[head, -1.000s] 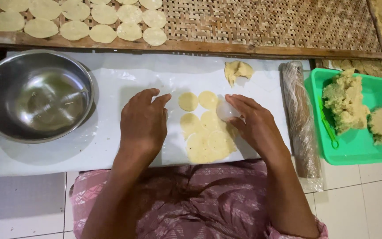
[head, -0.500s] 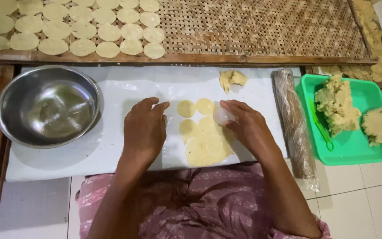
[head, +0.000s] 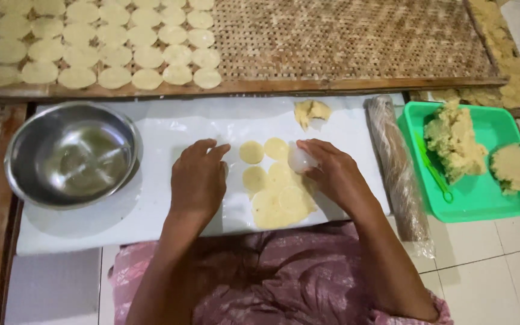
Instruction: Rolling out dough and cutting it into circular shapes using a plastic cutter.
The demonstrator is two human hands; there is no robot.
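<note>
**Here, two hands work a sheet of pale dough**

Here the left hand point(head: 198, 179) lies flat, palm down and released, fingers spread on the clear plastic sheet point(head: 236, 210) that covers the white board point(head: 91, 229). It holds nothing and presses just beside the thin, flattened sheet of pale yellow dough point(head: 278, 207). The right hand point(head: 332, 174) is clenched around a small round translucent cutter point(head: 301, 159), its grip closed over the top, with the cutter set down on the upper right edge of the dough sheet. Three cut yellow dough rounds point(head: 251, 152) sit at the upper left of that sheet, close to each other and between the two hands.

A small torn lump of dough point(head: 311, 112) lies farther up the board, well apart from the hands. To the left stands a round shiny steel bowl point(head: 70, 155); what it holds cannot be told. To the right lies a long rolling pin wrapped in plastic film point(head: 399, 174), and beyond it a green plastic tray point(head: 482, 198) holds two crumbly heaps of dough point(head: 452, 141) and a green stick-like tool point(head: 431, 168). Above the board, a woven bamboo drying rack point(head: 356, 42) carries rows of pale dough discs point(head: 100, 42) on its left part.
</note>
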